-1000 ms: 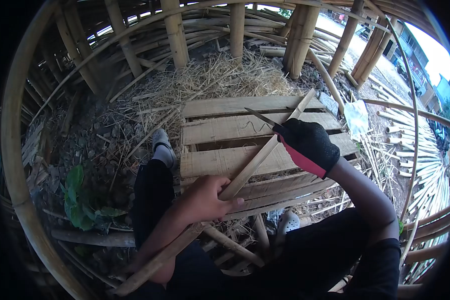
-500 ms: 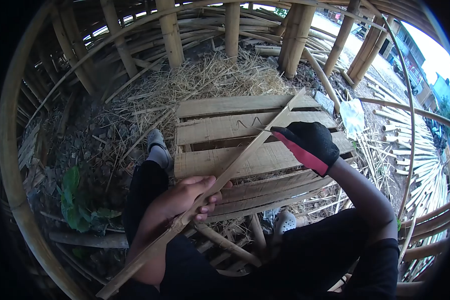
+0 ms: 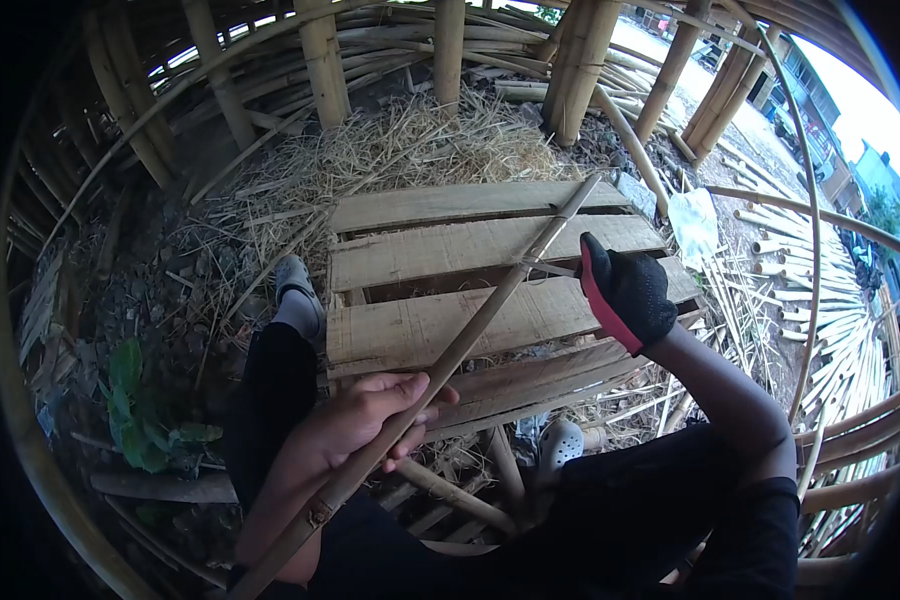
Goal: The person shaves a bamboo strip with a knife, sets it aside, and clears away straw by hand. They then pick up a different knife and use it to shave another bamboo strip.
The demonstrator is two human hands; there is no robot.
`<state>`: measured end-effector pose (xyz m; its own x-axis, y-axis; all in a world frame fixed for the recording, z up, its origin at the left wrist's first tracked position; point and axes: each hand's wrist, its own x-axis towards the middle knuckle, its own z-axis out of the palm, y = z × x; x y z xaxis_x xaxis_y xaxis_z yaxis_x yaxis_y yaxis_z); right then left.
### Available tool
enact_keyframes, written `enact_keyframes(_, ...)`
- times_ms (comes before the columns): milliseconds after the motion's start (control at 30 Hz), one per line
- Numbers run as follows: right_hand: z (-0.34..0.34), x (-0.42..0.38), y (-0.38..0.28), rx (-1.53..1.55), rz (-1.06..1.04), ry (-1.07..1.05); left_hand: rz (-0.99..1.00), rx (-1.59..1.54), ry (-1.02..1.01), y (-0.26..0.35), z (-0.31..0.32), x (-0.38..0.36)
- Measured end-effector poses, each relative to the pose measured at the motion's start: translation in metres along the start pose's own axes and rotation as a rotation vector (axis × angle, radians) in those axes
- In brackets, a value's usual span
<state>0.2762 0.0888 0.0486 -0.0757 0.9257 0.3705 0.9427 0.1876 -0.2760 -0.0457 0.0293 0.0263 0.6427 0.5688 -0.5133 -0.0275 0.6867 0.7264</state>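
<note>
A long bamboo strip (image 3: pixel 470 330) runs diagonally from the lower left up over the slatted wooden table (image 3: pixel 390 325), its rounded outer side facing up. My bare left hand (image 3: pixel 395 410) is closed around its lower middle. My right hand (image 3: pixel 625 295), in a black and pink glove, is closed on the handle end of a thin knife (image 3: pixel 553 268). The blade's far end meets the strip near its upper part. The glove hides the handle.
Bamboo posts (image 3: pixel 580 80) stand behind the table, with straw (image 3: pixel 420 150) at their feet. Cut bamboo poles (image 3: pixel 830 320) lie to the right, near a plastic bag (image 3: pixel 692 225). A leafy plant (image 3: pixel 130 410) grows at the left.
The strip has turned so that its rounded side shows instead of the pale flat side. My right hand has tilted the knife. The curled shaving near the blade is no longer visible there.
</note>
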Motion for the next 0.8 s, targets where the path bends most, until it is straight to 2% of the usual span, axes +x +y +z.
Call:
enact_keyframes(100, 0.000, 0.007, 0.012, -0.025, 0.060, 0.073, 0.007, -0.080, -0.068, 0.003, 0.000, -0.002)
enact_keyframes(167, -0.001, 0.009, 0.014, -0.025, 0.083, 0.070, 0.020, 0.036, 0.009, 0.009, 0.005, -0.006)
enact_keyframes(367, -0.004, -0.002, -0.004, -0.102, -0.159, 0.043, -0.067, -0.285, -0.140, 0.002, 0.000, -0.005)
enact_keyframes(433, 0.000, -0.005, -0.012, -0.099, -0.227, 0.054, -0.069, -0.272, -0.132, 0.002, 0.005, -0.006)
enact_keyframes(500, 0.005, -0.004, -0.017, -0.109, -0.210, 0.053, -0.071, -0.255, -0.122, 0.001, 0.005, -0.006)
enact_keyframes(567, -0.001, -0.003, -0.030, -0.060, -0.118, -0.156, -0.065, -0.241, -0.156, 0.000, 0.001, -0.006)
enact_keyframes(600, -0.001, -0.002, -0.034, -0.061, -0.118, -0.155, -0.064, -0.240, -0.156, 0.000, 0.002, -0.006)
enact_keyframes(667, -0.002, 0.000, -0.039, -0.195, -0.130, -0.329, -0.067, -0.196, -0.128, 0.001, 0.002, -0.007)
enact_keyframes(700, -0.001, 0.000, -0.039, -0.195, -0.131, -0.328, -0.066, -0.196, -0.127, 0.001, 0.003, -0.007)
enact_keyframes(767, 0.003, -0.003, -0.037, -0.232, -0.385, -0.279, -0.064, -0.176, -0.117, 0.001, 0.004, -0.007)
enact_keyframes(800, 0.009, -0.004, -0.033, -0.232, -0.385, -0.279, -0.064, -0.176, -0.116, 0.001, 0.004, -0.008)
